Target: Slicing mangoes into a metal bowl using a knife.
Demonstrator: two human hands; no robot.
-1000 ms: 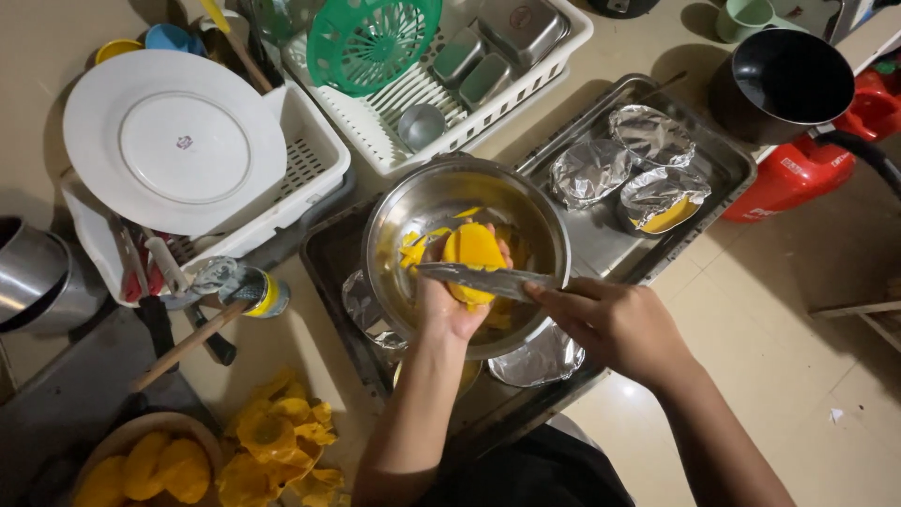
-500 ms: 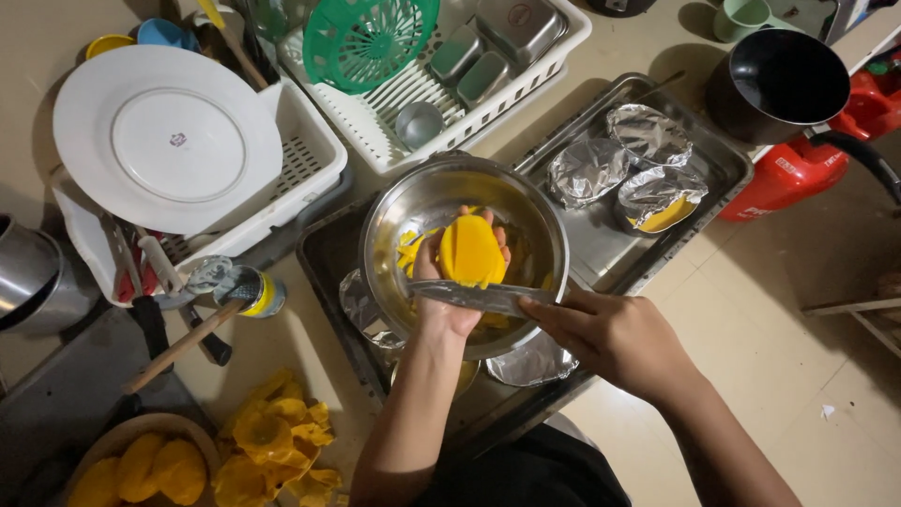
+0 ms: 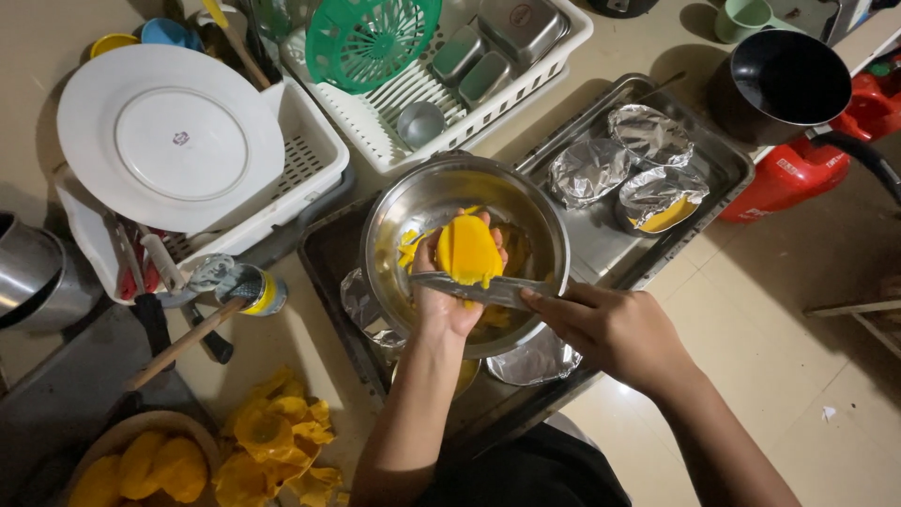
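Cluttered kitchen surface (image 3: 648, 56) carries a steel bowl (image 3: 394, 216). Over that bowl the left hand (image 3: 449, 302) has a closed grip on a peeled yellow mango (image 3: 467, 250), while the right hand (image 3: 615, 329) clenches a knife (image 3: 469, 288) laid against the fruit. Foil-covered dishes (image 3: 638, 164) sit right of the bowl; a white plate (image 3: 169, 136) lies to its left.

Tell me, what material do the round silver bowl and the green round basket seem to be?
The round silver bowl looks like polished steel: it mirrors light. The green round basket seems moulded plastic: matte, uniform colour, thin ribs.
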